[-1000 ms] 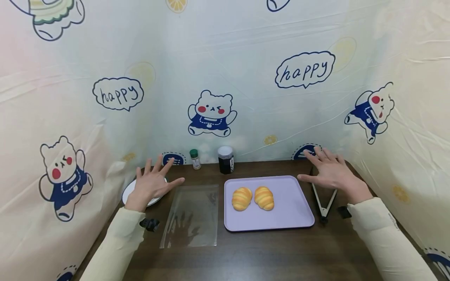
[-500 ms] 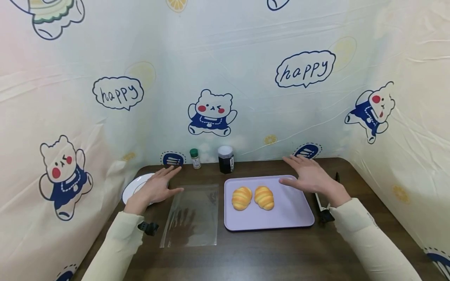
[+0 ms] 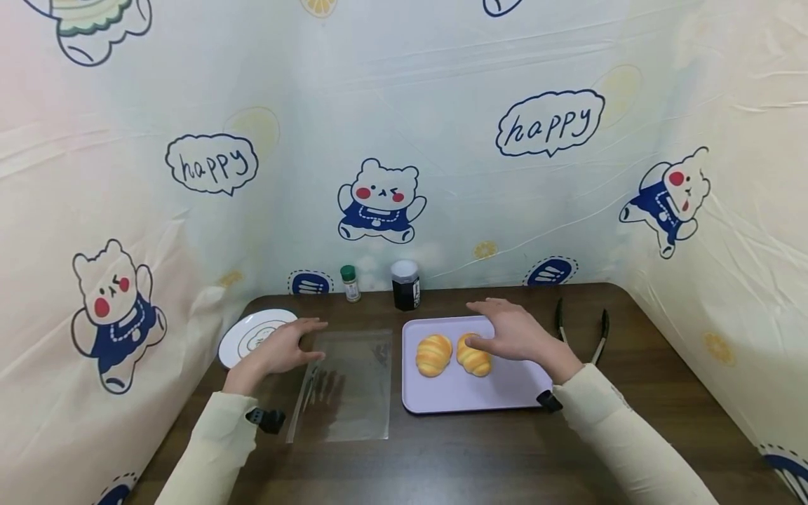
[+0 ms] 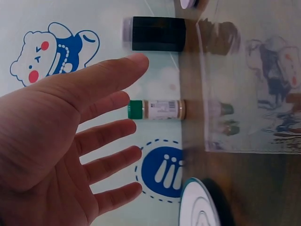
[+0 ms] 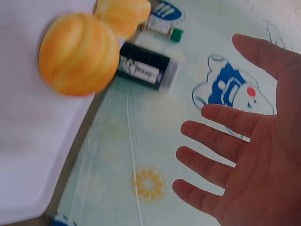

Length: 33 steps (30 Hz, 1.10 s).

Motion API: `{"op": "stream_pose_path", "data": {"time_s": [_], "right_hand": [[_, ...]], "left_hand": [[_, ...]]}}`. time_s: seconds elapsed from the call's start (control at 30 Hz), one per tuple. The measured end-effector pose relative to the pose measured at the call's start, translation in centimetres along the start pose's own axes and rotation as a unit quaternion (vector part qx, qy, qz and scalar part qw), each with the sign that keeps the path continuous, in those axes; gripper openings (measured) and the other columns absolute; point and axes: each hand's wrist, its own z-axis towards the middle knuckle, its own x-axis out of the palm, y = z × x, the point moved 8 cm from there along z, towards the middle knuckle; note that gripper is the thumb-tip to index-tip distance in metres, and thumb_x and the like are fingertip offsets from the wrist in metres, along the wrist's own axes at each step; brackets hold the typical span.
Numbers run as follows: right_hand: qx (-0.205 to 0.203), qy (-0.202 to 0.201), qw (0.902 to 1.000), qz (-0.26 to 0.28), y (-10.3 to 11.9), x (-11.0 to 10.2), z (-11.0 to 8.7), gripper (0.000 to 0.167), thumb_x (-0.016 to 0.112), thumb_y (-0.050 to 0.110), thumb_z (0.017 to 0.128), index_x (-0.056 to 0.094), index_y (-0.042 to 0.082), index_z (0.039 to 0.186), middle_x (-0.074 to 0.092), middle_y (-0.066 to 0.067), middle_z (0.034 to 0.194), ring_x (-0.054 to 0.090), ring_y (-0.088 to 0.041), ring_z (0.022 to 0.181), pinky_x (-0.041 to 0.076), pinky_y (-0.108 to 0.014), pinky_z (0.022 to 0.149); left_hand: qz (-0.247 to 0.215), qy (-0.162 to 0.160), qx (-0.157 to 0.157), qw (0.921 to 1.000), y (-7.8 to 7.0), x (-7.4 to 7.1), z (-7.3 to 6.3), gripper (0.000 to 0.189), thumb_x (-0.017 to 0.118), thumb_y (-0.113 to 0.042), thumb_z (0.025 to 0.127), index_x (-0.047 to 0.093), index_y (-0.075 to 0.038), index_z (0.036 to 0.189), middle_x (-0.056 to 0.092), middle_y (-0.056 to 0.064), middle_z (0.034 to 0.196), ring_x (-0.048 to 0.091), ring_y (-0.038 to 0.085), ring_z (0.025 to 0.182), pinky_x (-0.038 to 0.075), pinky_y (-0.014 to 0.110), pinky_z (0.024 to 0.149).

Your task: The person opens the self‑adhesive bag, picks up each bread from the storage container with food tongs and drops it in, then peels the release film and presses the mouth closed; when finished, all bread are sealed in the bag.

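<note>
My left hand (image 3: 278, 351) hovers between the white plate (image 3: 243, 335) and a clear plastic bag (image 3: 356, 393) that lies flat on the table. Its fingers are spread and nothing is in it, as the left wrist view confirms. Over the right part of the lilac tray (image 3: 435, 403) is my right hand (image 3: 514, 333), empty, fingers extended. Its thumb partly overlaps the right one of two croissant-shaped breads (image 3: 473, 361) in the head view; the left bread (image 3: 433, 355) shows whole. In the right wrist view a bread (image 5: 77, 54) appears apart from the fingers.
At the back edge stand a small green-capped seasoning bottle (image 3: 350, 284) and a dark jar (image 3: 406, 287) with a pale lid. Tongs (image 3: 600, 344) with black tips lie right of the tray, partly behind my right arm. A printed cloth (image 3: 442, 140) hangs around the table.
My right hand has moved left from above the tongs to over the tray, uncovering the tongs' tips. The left hand has lowered slightly, its fingers turned more to the right. The objects stay put.
</note>
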Motion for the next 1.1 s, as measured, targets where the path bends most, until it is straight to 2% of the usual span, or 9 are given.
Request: {"op": "stream_pose_path", "data": {"time_s": [0.3,0.5,0.7,0.93,1.1], "right_hand": [[-0.008,0.005,0.9994,0.032,2.7,2.3,1.2,0.065,0.072,0.050,0.085,0.058,0.017,0.139,0.059,-0.009,0.141,0.052,-0.032,0.134,0.043,-0.057,0.108],[-0.032,0.010,0.9987,0.039,4.6,4.0,1.7,0.061,0.074,0.046,0.085,0.060,0.014,0.136,0.061,-0.007,0.139,0.053,-0.030,0.132,0.043,-0.052,0.110],[-0.052,0.024,0.9974,0.044,6.3,5.6,2.1,0.059,0.073,0.048,0.086,0.063,0.014,0.134,0.064,-0.007,0.135,0.054,-0.028,0.130,0.045,-0.051,0.107],[-0.079,0.037,0.9956,0.036,7.9,7.2,2.4,0.057,0.069,0.048,0.088,0.062,0.016,0.134,0.063,-0.006,0.136,0.053,-0.028,0.132,0.044,-0.050,0.109],[-0.110,0.028,0.9932,0.023,9.3,8.2,2.6,0.056,0.069,0.047,0.087,0.063,0.013,0.132,0.065,-0.007,0.132,0.055,-0.028,0.129,0.046,-0.048,0.107]], "left_hand": [[-0.016,0.000,-0.003,0.9999,0.3,1.0,-0.3,0.061,0.080,-0.028,0.084,0.058,-0.014,0.140,0.045,0.022,0.153,0.043,0.046,0.139,0.038,0.064,0.110],[-0.015,0.006,0.003,0.9999,0.8,1.8,-0.3,0.066,0.082,-0.026,0.082,0.056,-0.010,0.141,0.048,0.023,0.150,0.046,0.045,0.136,0.039,0.062,0.109],[-0.020,0.018,0.007,0.9996,1.2,2.6,-0.5,0.068,0.083,-0.027,0.080,0.056,-0.007,0.140,0.050,0.022,0.149,0.048,0.044,0.135,0.040,0.061,0.109],[-0.013,0.014,0.012,0.9997,1.5,3.2,-1.0,0.068,0.083,-0.027,0.080,0.057,-0.005,0.139,0.054,0.023,0.144,0.050,0.044,0.133,0.040,0.060,0.109],[-0.015,0.017,0.013,0.9997,1.5,3.6,-1.1,0.068,0.083,-0.024,0.080,0.057,-0.002,0.139,0.056,0.022,0.143,0.051,0.043,0.133,0.041,0.059,0.109]]}}
